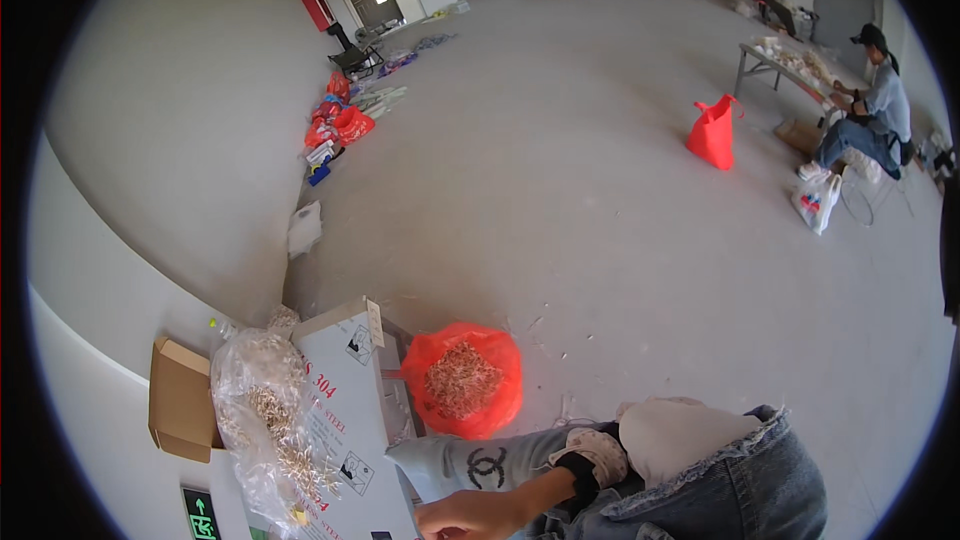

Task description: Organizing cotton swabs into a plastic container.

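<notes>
My right hand (468,517) reaches in at the lower edge, by the near end of a table covered with a white printed sheet (345,390). Its fingers curl downward and the frame's edge cuts them off, so what they hold is hidden. A dark band (578,477) circles the wrist below a patterned cuff. My left hand is out of sight. On the table, a clear plastic bag (235,370) lies with many small, thin tan pieces (305,465) spilling out. Beside the table stands an open red plastic bag (507,395) full of thin reddish-tan pieces (463,380).
An open cardboard box (178,395) sits left of the clear bag, against the wall. Denim (730,485) fills the lower right. Another red bag (713,135) stands across the floor, near a seated person (880,105) at a loaded table (795,60). Bags (350,123) line the left wall.
</notes>
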Demonstrator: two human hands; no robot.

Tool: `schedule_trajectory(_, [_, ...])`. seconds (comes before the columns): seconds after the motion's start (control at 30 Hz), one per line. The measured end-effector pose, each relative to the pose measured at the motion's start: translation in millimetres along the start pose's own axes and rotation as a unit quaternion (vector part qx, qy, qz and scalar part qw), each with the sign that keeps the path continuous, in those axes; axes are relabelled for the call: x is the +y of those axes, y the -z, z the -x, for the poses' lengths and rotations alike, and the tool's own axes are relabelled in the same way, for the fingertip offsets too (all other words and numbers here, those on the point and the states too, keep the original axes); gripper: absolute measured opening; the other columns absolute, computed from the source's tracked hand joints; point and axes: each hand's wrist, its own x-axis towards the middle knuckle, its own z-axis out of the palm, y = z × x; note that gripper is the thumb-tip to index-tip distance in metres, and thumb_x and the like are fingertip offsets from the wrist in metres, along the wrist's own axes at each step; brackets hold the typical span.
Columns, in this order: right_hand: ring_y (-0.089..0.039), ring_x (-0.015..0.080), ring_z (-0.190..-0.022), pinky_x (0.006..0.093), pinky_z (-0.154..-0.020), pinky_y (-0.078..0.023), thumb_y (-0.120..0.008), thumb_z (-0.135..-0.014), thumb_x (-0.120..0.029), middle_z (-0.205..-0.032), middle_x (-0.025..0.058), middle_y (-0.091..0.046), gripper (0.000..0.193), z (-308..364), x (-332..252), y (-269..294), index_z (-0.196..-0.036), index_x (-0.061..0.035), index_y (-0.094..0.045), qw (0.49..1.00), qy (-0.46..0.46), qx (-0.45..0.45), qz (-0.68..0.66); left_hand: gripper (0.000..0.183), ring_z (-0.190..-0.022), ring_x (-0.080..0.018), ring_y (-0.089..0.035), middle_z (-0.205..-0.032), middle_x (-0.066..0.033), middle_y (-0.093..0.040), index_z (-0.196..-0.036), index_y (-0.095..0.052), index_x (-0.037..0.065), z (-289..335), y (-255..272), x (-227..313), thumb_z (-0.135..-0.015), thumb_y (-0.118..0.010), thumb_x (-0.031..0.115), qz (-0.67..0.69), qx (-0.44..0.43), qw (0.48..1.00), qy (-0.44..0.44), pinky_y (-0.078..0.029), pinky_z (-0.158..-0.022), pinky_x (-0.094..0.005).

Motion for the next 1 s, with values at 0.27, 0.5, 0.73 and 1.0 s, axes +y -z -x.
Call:
schedule_trajectory(0.27, [-0.054,0.0169,-0.075,0.0285,-0.066,-0.041,-0.058,-0.092,-0.008,-0.086,0.0066,-0.052,0.007,3,-8,-2,-0.090,-0.0017,-0.059,0.993,-0.033,-0.029,-0.110,0.012,-0.081,-0.0278,-0.059,-0.089,-0.0139,-0.061,-0.089,-0.065,-0.002,14,24,14,-0.085,-0.069,0.008,-0.015,-0.022,0.997,0.079,-0.049,-0.074,-0.0420])
schedule_trajectory(0.5, [-0.055,0.0152,-0.078,0.0285,-0.067,-0.043,-0.068,-0.083,-0.006,-0.085,0.0056,-0.055,0.008,-14,-4,2,-0.089,-0.0037,-0.062,0.971,-0.184,-0.054,-0.142,0.012,-0.076,-0.0268,-0.056,-0.082,-0.0116,-0.057,-0.082,-0.056,0.000,12,26,3,-0.076,-0.066,0.001,-0.005,-0.005,0.987,0.159,-0.045,-0.071,-0.0343])
schedule_trajectory(0.73, [-0.053,0.0233,-0.076,0.0339,-0.068,-0.041,-0.075,-0.070,-0.002,-0.082,0.0032,-0.059,0.018,-41,8,-27,-0.086,-0.0091,-0.067,0.964,0.083,-0.179,0.176,0.015,-0.078,-0.0285,-0.054,-0.084,-0.0107,-0.057,-0.084,-0.057,0.001,-2,46,-10,-0.075,-0.068,-0.004,-0.086,-0.049,0.985,0.144,-0.043,-0.069,-0.0365])
schedule_trajectory(1.0, [-0.056,0.0112,-0.082,0.0270,-0.073,-0.044,-0.063,-0.087,-0.002,-0.090,0.0033,-0.060,0.008,-29,30,-33,-0.094,-0.0031,-0.059,0.972,-0.178,-0.069,-0.140,0.066,-0.105,-0.0251,-0.056,-0.113,-0.0149,-0.059,-0.117,-0.057,-0.005,41,40,-25,-0.076,-0.075,0.043,0.117,0.265,0.930,0.226,-0.044,-0.091,-0.0376])
